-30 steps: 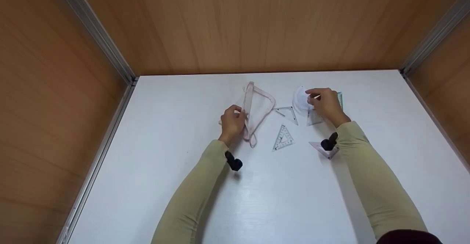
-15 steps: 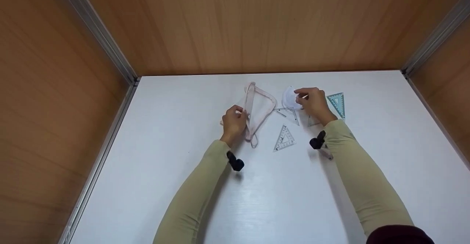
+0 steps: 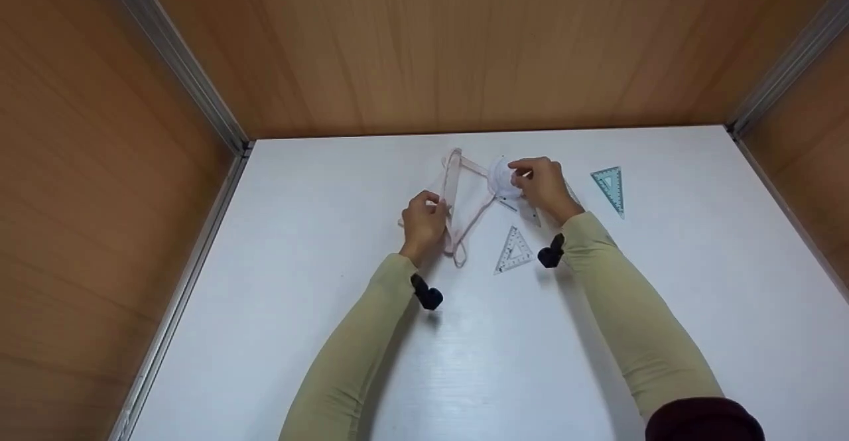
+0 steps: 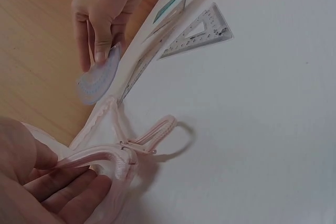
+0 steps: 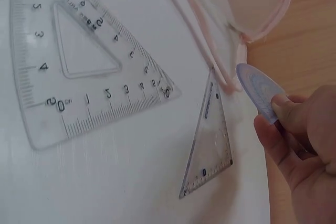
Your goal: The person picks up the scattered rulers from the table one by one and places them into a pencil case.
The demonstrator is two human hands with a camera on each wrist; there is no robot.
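Note:
My left hand grips the near edge of a pale pink see-through zip pouch, holding its mouth open on the white table; the left wrist view shows my fingers curled round the pink zipper rim. My right hand pinches a clear half-round protractor between thumb and fingers, just at the pouch's right side. The same protractor shows in the right wrist view, close to the pouch rim.
A clear triangle ruler lies between my forearms, and a smaller clear one sits under my right hand. A teal triangle ruler lies to the right. Wooden walls close in the table's back and sides.
My right hand has carried the protractor leftward from beside the teal triangle to the pouch's open side. The left hand has stayed put on the pouch.

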